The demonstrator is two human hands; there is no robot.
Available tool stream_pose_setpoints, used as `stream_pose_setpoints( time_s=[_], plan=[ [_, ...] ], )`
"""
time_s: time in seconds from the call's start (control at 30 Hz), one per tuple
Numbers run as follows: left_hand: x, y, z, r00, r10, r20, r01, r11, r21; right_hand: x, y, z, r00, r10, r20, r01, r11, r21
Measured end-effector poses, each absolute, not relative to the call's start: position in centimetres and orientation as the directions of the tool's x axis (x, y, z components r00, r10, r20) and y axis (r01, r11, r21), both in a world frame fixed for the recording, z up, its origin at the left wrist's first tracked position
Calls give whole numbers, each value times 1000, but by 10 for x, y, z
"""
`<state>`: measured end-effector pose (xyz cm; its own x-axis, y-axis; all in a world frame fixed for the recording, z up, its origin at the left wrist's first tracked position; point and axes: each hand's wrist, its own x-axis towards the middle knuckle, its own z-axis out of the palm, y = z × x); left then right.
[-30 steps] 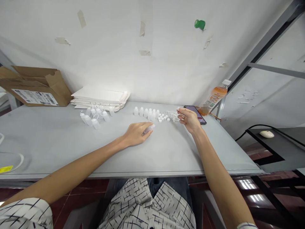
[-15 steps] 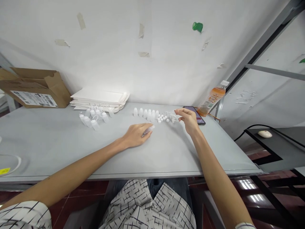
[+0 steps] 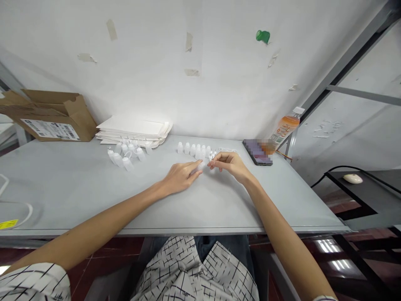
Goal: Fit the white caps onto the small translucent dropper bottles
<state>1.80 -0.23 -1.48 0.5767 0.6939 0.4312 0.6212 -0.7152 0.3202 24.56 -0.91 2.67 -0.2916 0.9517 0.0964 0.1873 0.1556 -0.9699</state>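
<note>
Head view: my right hand [image 3: 230, 164] has just come inward from beside the phone [image 3: 258, 152] to near my left hand [image 3: 178, 177], bringing both close around one small bottle [image 3: 197, 167], mid-tabletop [image 3: 200, 209]. My left clamps it between thumb and fingers; my right fingertips pinch, on what I cannot tell. Other bottles [image 3: 193, 149] stand toward the far edge, a cardboard box [image 3: 56, 110] by the far left corner, under a white wall [image 3: 150, 62].
</note>
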Motion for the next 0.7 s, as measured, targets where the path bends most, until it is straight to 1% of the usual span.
stream_pose_setpoints(
  time_s=[0.1, 0.3, 0.5, 0.7],
  plan=[
    [17, -1, -17, 585, 669, 459, 600, -737, 311, 241, -9, 24, -289, 955, 71, 221, 139, -965],
    [18, -1, -17, 601, 639, 481, 587, -761, 277, 233, -10, 22, -297, 951, 83, 161, 136, -978],
    [17, -2, -14, 610, 646, 460, 575, -760, 304, 228, -10, 19, -303, 946, 114, 222, 187, -957],
    [17, -1, -14, 574, 663, 481, 574, -745, 340, 230, -11, 19, -344, 928, 140, 173, 210, -962]
  ],
)
